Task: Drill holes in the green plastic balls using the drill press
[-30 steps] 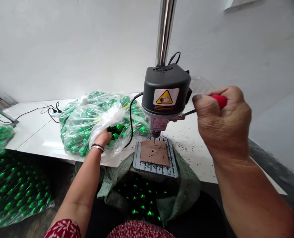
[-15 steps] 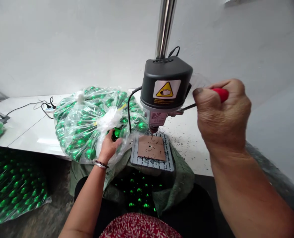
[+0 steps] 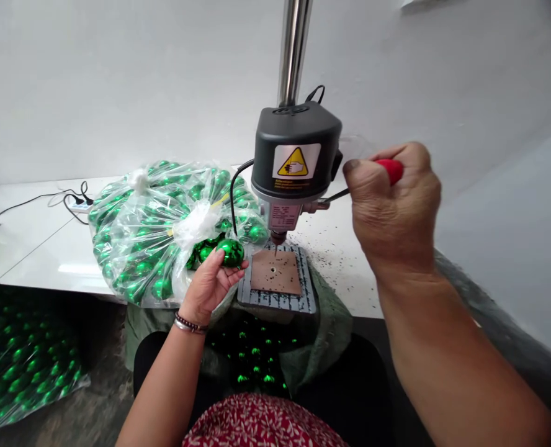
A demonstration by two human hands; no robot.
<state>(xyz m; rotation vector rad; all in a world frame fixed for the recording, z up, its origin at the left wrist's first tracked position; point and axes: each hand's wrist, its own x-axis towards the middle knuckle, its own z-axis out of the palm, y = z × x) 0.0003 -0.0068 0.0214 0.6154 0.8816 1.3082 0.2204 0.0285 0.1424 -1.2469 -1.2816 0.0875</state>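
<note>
My left hand (image 3: 214,280) holds a shiny green ball (image 3: 230,253) between thumb and fingers, just left of the drill plate. Behind it, a clear plastic bag (image 3: 136,242) full of similar balls gapes toward the hand. My right hand (image 3: 396,211) is wrapped round the red knob (image 3: 391,170) of the lever on a black bench drill press (image 3: 296,161). The thin drill bit (image 3: 276,249) hangs above a brown square board (image 3: 285,280) with a small hole, lying on the grey slotted base (image 3: 309,298).
Dark shavings litter the board and the white table (image 3: 43,248). Green cloth (image 3: 326,347) hangs below the base around more green balls (image 3: 255,354). Another bag of balls (image 3: 24,360) stands on the floor at left. A power strip (image 3: 77,203) with cables lies behind.
My left hand has drawn a green ball out of the bag's mouth and moved right, toward the drill base. My right hand keeps its grip on the knob. The view has shifted slightly.
</note>
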